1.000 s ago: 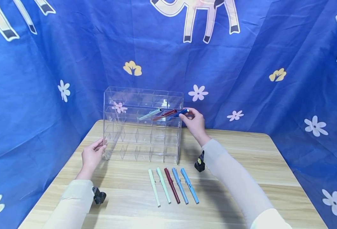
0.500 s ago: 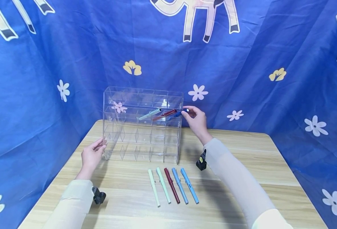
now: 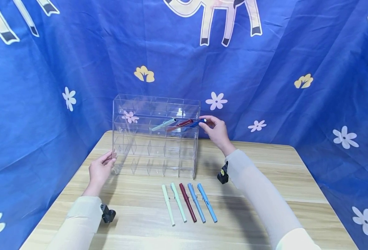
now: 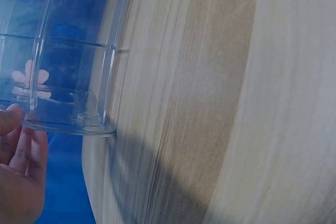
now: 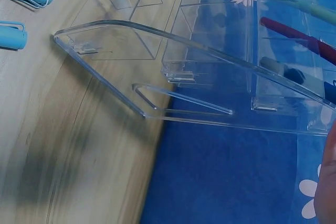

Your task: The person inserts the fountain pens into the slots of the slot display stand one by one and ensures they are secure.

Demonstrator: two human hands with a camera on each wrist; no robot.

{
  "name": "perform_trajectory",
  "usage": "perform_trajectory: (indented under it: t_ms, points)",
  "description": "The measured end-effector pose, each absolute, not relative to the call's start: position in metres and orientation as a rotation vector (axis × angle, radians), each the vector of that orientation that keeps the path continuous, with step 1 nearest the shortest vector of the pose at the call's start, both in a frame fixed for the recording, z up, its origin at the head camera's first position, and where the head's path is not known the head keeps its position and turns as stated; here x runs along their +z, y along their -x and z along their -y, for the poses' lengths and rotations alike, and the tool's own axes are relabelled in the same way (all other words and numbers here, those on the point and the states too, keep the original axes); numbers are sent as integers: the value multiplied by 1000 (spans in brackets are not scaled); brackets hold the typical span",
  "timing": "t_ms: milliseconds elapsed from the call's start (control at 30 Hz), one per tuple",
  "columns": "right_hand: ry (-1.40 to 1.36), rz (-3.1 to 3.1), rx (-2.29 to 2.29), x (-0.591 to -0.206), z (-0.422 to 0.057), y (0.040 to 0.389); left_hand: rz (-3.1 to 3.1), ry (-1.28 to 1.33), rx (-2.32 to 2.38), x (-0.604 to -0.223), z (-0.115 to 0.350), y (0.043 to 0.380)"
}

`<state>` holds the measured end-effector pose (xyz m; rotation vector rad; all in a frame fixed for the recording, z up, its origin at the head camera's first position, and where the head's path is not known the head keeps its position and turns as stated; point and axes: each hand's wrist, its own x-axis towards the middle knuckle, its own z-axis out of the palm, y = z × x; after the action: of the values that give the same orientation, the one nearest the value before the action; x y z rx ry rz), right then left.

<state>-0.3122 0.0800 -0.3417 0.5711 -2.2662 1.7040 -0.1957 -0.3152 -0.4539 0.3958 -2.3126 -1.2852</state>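
Head view: my right hand (image 3: 216,133) pinches the cap end of the dark blue pen (image 3: 195,123), which slants into the rightmost slot of the rack's (image 3: 156,135) second tier, beside a red pen (image 3: 180,124) and a mint pen (image 3: 163,124). I judge the pen nearly seated; next I need only ease my fingertips off so it settles against the divider. My left hand (image 3: 100,171), fingers straight, rests against the rack's left wall near the tabletop's far left corner. The rack is clear, hard acrylic, stepped, with thin partitions. Five slim matte pens (image 3: 188,202) with clips lie in a row toward the tabletop's (image 3: 265,215) near edge, on pale wood grain.
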Motion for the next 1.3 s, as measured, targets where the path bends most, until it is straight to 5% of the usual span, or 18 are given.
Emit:
perform_trajectory:
  t_ms: [867,1300]
  points:
    - [-596,2227,1855,-341,-107,290,2330,-404,-1263,-453,315,195]
    - [-500,2350,1960,-405,-125,271,2300,-387,-1268,-454,315,196]
